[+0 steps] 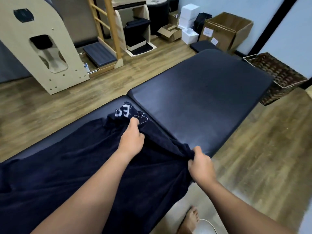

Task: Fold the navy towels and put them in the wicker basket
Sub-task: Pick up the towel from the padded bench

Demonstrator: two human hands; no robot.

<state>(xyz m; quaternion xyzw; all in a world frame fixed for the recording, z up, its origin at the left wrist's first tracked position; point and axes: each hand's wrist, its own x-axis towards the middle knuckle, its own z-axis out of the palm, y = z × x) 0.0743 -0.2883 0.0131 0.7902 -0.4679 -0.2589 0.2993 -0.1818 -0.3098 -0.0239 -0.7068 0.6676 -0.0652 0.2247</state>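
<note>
A navy towel (72, 168) with white embroidered lettering lies spread over the near half of a dark padded table (202, 98). My left hand (132, 137) grips the towel's far edge just below the lettering. My right hand (201, 166) pinches a bunched corner of the same towel at the table's right edge. The wicker basket (278, 76) stands on the floor past the table's far right corner, apart from both hands; its inside is not visible.
Wooden exercise equipment (43, 48) and a ladder frame (108, 27) stand to the left across the wood floor. Cardboard boxes (228, 31) and white boxes (189, 22) line the back wall. My bare foot (189, 218) is beside the table, near a white round object (206, 227).
</note>
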